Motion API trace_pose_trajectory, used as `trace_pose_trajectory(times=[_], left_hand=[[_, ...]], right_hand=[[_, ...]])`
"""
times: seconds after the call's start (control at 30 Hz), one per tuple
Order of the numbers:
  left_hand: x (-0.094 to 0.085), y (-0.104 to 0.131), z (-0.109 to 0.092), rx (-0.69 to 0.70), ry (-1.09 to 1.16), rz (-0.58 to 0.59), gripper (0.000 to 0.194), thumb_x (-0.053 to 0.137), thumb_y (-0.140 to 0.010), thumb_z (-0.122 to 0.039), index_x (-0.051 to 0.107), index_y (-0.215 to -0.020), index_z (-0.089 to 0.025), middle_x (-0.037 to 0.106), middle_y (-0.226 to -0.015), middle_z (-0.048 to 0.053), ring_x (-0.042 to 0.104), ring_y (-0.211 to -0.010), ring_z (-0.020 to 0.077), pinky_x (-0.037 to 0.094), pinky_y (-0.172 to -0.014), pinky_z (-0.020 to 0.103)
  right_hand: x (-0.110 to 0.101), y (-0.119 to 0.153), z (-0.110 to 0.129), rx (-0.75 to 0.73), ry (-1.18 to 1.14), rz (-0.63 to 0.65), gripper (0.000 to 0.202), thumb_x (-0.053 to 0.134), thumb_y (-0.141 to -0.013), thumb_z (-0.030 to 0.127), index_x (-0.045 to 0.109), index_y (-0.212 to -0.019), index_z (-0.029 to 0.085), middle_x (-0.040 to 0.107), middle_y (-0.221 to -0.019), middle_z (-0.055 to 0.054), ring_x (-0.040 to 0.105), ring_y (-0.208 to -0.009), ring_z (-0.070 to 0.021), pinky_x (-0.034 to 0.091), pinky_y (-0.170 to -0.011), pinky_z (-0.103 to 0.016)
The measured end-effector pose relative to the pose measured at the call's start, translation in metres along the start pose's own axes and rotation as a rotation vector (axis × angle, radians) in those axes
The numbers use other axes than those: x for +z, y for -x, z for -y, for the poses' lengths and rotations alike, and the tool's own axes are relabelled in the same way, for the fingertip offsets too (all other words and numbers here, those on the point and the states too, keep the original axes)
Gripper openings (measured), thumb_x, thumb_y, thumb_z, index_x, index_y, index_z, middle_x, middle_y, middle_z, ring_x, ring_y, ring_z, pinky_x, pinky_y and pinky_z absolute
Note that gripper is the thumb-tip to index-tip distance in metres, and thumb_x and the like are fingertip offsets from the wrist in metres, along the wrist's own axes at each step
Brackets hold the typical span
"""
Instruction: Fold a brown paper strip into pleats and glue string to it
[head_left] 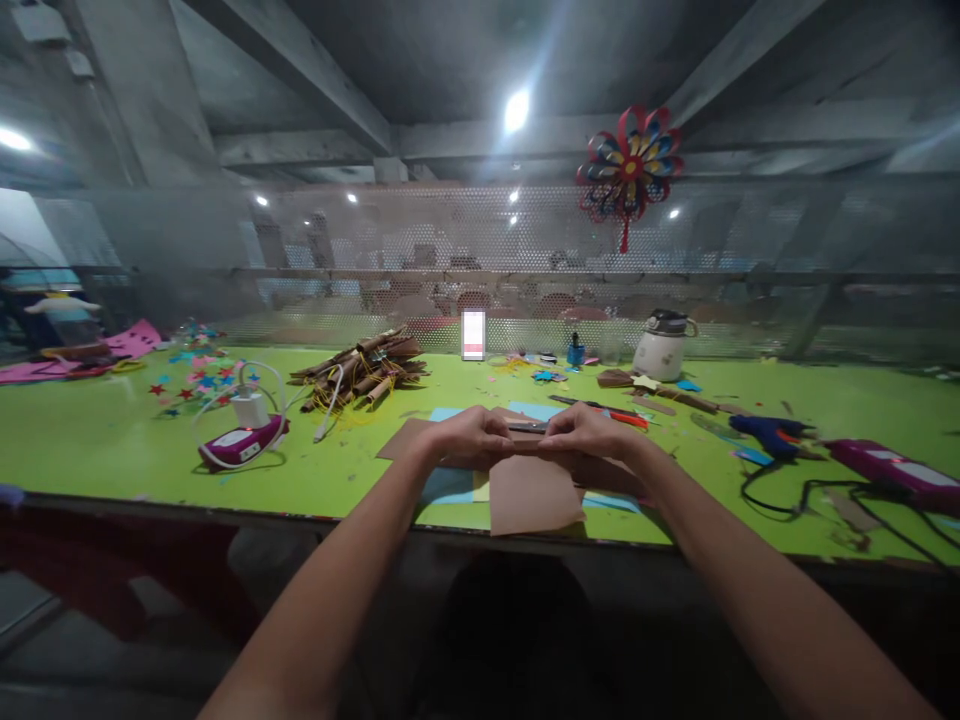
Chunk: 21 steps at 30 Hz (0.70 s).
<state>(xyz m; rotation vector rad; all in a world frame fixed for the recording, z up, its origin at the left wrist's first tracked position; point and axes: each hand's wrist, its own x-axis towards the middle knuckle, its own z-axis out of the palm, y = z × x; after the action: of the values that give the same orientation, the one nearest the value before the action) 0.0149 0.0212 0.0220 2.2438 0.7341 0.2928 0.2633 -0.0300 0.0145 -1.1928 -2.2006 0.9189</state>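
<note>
My left hand [474,432] and my right hand [583,432] pinch the far edge of a sheet of brown paper [534,495], whose near end hangs slightly over the table's front edge. That far edge looks folded or rolled over between my fingers. More brown paper lies under both hands, on top of light blue and pale yellow sheets [450,487]. Scissors [529,427] appear just beyond the edge, between my hands, partly hidden. Behind my right hand rests a red-handled tool [626,415] with a dark blade.
A bundle of rolled brown paper tubes [367,375] lies left, near a purple power strip [244,440]. A blue glue gun [772,435], its cord and another purple power strip [896,473] are right. A lit phone [473,334] and a white jug [661,347] stand behind.
</note>
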Motion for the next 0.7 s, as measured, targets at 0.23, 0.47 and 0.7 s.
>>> trace_pose_trajectory(times=[0.23,0.47,0.7], left_hand=[[-0.005,0.009,-0.015,0.105,0.177,-0.009,0.032,0.062,-0.076,-0.043,0.063,-0.073,-0.012,0.052,-0.061,-0.001,0.042,-0.056,0.0085,0.032,-0.056,0.023],[0.003,0.009,-0.02,0.196,0.555,0.07,0.024,0.068,-0.074,-0.036,0.062,-0.074,-0.012,0.051,-0.063,-0.001,0.041,-0.056,0.0071,0.031,-0.057,0.022],[0.026,-0.002,-0.019,0.171,0.687,0.227,0.03,0.072,-0.068,-0.04,0.062,-0.069,-0.012,0.054,-0.06,0.001,0.047,-0.056,0.0089,0.038,-0.059,0.025]], right_hand=[[-0.002,0.005,0.004,0.011,-0.293,-0.149,0.041,0.06,-0.076,0.052,0.067,-0.071,0.012,0.044,-0.042,0.005,0.035,-0.037,-0.0055,0.025,-0.039,-0.02],[0.008,0.006,0.016,-0.185,-0.745,-0.037,0.05,0.077,-0.066,0.027,0.062,-0.113,0.019,0.067,-0.09,-0.004,0.062,-0.077,-0.0131,0.049,-0.072,-0.027],[0.02,0.01,0.036,-0.374,-0.573,-0.002,0.018,0.074,-0.069,0.024,0.07,-0.084,0.015,0.065,-0.085,-0.004,0.061,-0.079,-0.015,0.049,-0.076,-0.029]])
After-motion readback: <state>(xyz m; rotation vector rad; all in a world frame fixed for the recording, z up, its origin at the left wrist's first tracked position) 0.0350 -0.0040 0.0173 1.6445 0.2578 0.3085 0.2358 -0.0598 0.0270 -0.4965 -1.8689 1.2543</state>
